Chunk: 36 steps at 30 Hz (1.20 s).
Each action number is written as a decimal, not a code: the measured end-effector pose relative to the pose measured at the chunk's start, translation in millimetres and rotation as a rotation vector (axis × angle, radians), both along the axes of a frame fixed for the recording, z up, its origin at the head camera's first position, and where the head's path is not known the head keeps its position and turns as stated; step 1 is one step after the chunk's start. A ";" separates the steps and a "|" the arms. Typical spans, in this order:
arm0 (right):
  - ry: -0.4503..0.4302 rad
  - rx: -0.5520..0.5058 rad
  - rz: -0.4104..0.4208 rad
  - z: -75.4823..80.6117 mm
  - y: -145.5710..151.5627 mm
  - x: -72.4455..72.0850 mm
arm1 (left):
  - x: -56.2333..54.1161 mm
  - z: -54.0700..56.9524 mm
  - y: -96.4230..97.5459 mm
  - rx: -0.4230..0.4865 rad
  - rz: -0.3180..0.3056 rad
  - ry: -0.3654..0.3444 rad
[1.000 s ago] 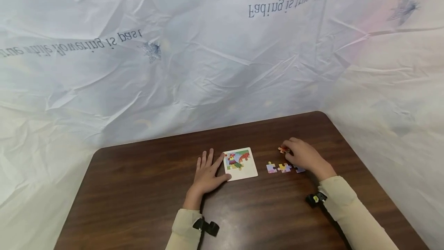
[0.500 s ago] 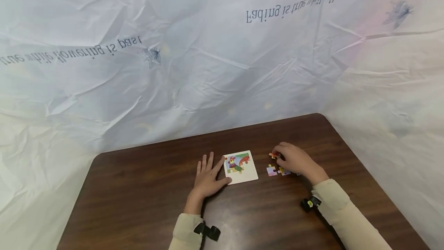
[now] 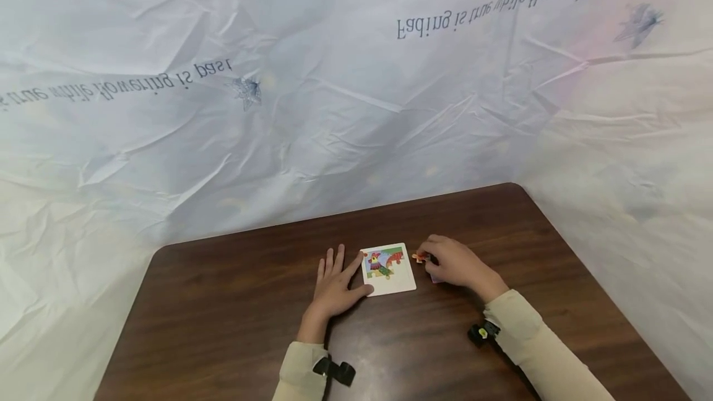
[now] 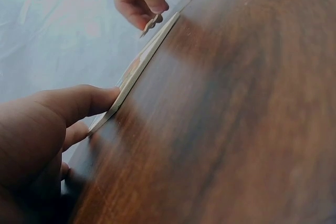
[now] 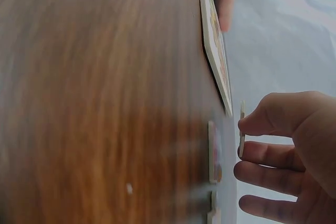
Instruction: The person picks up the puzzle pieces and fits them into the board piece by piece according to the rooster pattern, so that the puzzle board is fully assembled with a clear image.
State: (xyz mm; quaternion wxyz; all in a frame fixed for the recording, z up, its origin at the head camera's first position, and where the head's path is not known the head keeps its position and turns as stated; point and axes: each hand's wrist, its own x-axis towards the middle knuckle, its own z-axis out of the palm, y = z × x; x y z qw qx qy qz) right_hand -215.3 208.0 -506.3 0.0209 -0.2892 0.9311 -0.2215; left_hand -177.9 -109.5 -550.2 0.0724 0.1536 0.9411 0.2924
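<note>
A square white puzzle board lies on the table, its upper part filled with pieces that show a colourful rooster. My left hand rests at its left side with fingers spread, thumb and index finger touching the edge. In the head view my right hand is just right of the board and pinches an orange-red puzzle piece between thumb and fingers. The right wrist view shows this piece edge-on, raised off the table. Beneath that hand lies a loose purple puzzle piece, mostly hidden in the head view.
The dark brown wooden table has rounded far corners. Part of another loose piece shows at the bottom of the right wrist view. A pale printed cloth hangs behind the table and along its sides.
My right hand has moved left toward the board, carrying the orange-red puzzle piece and passing over the loose pieces, which it now covers. My left hand has stayed at the board's edge.
</note>
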 end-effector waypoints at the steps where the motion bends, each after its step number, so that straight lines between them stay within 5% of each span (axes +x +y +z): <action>1: -0.006 0.002 0.000 0.0 -1.6 0.4 | -0.2 -0.4 -0.1 0.000 -0.001 0.002; 17: 0.071 0.011 0.150 -2.4 -31.9 -2.1 | -1.7 -1.5 -0.9 -0.003 0.000 -0.003; 36: 0.073 0.022 0.196 -4.2 -45.8 -3.8 | -3.0 -0.4 -0.6 -0.005 0.005 -0.016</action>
